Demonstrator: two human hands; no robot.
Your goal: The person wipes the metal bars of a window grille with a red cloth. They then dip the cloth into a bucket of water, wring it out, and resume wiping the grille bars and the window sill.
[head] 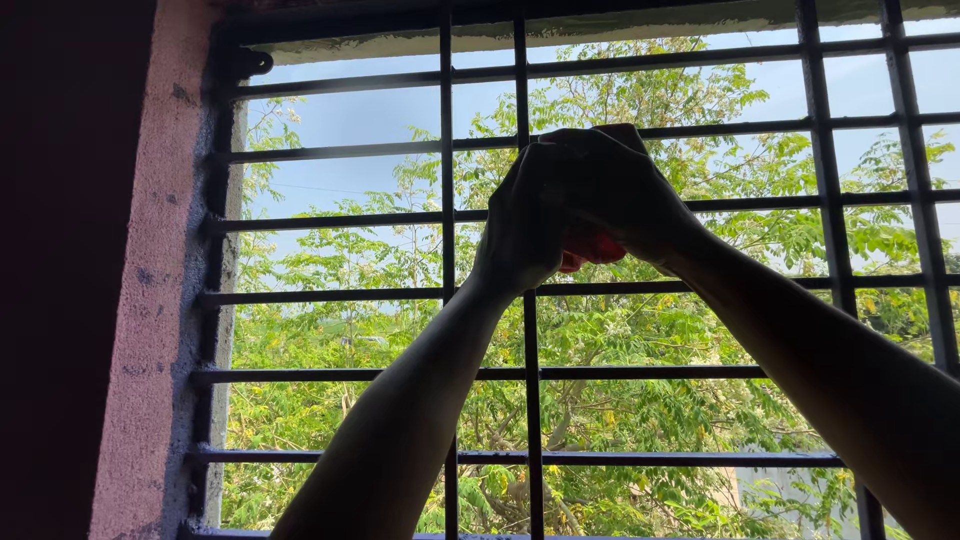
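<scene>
Both my arms are raised in front of a dark metal window grille (445, 260). My left hand (520, 225) and my right hand (615, 185) are clasped together around a small red object (592, 250), which shows only at the bottom between the palms. The hands are silhouetted against the bright outside, so the fingers are hard to tell apart. They sit at a vertical bar (520, 80) of the grille, between two horizontal bars; whether they touch it I cannot tell.
A pinkish rough wall (150, 300) frames the window on the left, with a dark area beyond it. Outside are green leafy trees (330, 330) and blue sky (340, 115). A concrete lintel (620, 25) runs along the top.
</scene>
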